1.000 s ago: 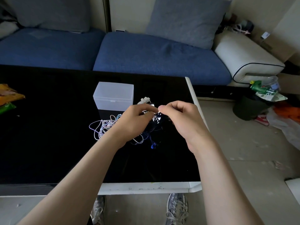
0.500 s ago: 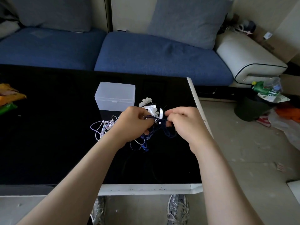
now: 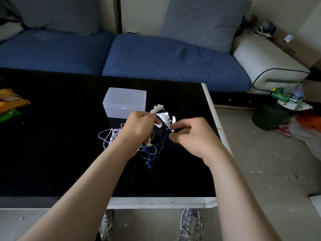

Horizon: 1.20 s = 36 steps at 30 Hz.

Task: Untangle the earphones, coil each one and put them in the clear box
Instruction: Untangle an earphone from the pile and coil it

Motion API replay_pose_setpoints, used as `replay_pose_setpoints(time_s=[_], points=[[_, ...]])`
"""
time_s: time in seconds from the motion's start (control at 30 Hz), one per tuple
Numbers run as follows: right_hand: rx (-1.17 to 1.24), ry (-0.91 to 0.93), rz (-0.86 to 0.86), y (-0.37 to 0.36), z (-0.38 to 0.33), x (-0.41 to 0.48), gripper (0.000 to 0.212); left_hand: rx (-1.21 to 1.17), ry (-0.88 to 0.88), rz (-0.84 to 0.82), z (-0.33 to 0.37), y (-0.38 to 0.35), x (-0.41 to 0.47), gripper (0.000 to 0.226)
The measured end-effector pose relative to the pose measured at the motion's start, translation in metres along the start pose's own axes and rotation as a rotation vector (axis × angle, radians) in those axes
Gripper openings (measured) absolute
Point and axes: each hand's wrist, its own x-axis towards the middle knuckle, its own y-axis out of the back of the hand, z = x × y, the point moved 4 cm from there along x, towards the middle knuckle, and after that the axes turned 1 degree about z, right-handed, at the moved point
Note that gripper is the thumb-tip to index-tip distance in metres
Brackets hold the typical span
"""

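Observation:
A tangle of earphones [image 3: 152,150] hangs between my hands above the black table [image 3: 52,153]: dark blue cords in the middle, white and lilac cords [image 3: 108,136] trailing left onto the table. My left hand [image 3: 139,131] is closed on the tangle's left side. My right hand [image 3: 189,134] pinches a dark blue cord at its right side. The clear box [image 3: 125,104] stands shut on the table just behind my left hand. White earbud pieces [image 3: 157,108] lie right of the box.
Orange and green snack packets [image 3: 10,105] lie at the table's left edge. The table's white right rim [image 3: 213,119] runs close to my right hand. A blue sofa [image 3: 156,56] stands behind. A bin with rubbish [image 3: 278,110] sits on the floor at right.
My hands have drawn a little apart, the right one moving right and down, and the dark blue cords stretch and hang lower between them.

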Motion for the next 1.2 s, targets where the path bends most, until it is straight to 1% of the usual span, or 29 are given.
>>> replay_pose_setpoints(time_s=[0.03,0.1,0.17,0.2,0.23,0.3,0.33,0.37,0.47,0.53,0.63,0.73,0.77,0.83,0.93,0.97,1.0,1.03,1.1,1.17,1.2], points=[[-0.033,0.010,0.009,0.000,-0.001,0.000,0.020,0.003,-0.001,0.017,0.000,0.001,-0.001,0.022],[-0.119,0.035,0.035,-0.001,-0.005,-0.003,0.011,0.037,-0.010,0.073,0.000,0.002,-0.001,0.021],[-0.195,0.068,0.092,-0.001,-0.010,-0.005,0.006,0.113,-0.040,0.150,-0.001,0.004,0.001,0.028],[-0.187,0.085,0.134,0.000,-0.011,-0.005,0.007,0.150,-0.061,0.179,-0.002,0.005,0.001,0.034],[-0.143,0.100,0.164,0.002,-0.011,-0.004,0.010,0.187,-0.084,0.201,-0.002,0.006,0.001,0.041],[-0.001,0.101,0.161,0.002,-0.011,-0.002,0.012,0.260,-0.121,0.231,-0.002,0.005,0.002,0.055],[0.071,0.095,0.146,0.002,-0.011,-0.002,0.012,0.281,-0.128,0.233,-0.002,0.005,0.002,0.061],[0.137,0.086,0.135,0.002,-0.011,-0.001,0.012,0.284,-0.131,0.221,-0.002,0.004,0.002,0.061],[0.333,0.080,0.123,0.005,-0.013,-0.002,0.004,0.249,-0.166,0.102,0.000,-0.002,0.004,0.044],[0.426,0.086,0.103,0.007,-0.012,-0.001,0.007,0.178,-0.148,0.015,0.000,-0.005,0.005,0.040],[0.430,0.111,0.056,0.006,-0.012,0.000,0.015,0.011,-0.066,-0.123,0.001,-0.009,0.002,0.037],[0.376,0.146,0.005,0.004,-0.015,-0.001,0.020,-0.122,-0.038,-0.212,0.005,-0.012,-0.003,0.026],[0.379,0.148,-0.008,0.004,-0.016,-0.001,0.019,-0.150,-0.034,-0.216,0.006,-0.012,-0.004,0.024],[0.405,0.123,0.006,0.004,-0.017,-0.001,0.013,-0.178,-0.033,-0.183,0.006,-0.011,-0.002,0.022],[0.439,0.096,0.120,0.007,-0.011,0.003,0.037,-0.151,-0.003,-0.046,0.001,-0.002,0.001,0.022],[0.473,0.101,0.166,0.009,-0.010,0.004,0.037,-0.131,0.017,-0.008,-0.001,0.002,0.003,0.023],[0.512,0.112,0.206,0.011,-0.008,0.006,0.034,-0.121,0.037,0.008,-0.003,0.003,0.004,0.026],[0.542,0.128,0.244,0.012,-0.007,0.006,0.029,-0.121,0.056,0.004,-0.005,0.003,0.004,0.031],[0.521,0.167,0.319,0.014,-0.005,0.008,0.022,-0.125,0.091,-0.029,-0.006,0.000,0.005,0.037],[0.438,0.220,0.359,0.014,-0.006,0.008,0.019,-0.151,0.118,-0.059,-0.005,-0.003,0.003,0.036],[0.387,0.246,0.360,0.013,-0.008,0.006,0.021,-0.177,0.121,-0.077,-0.003,-0.005,0.001,0.034]])
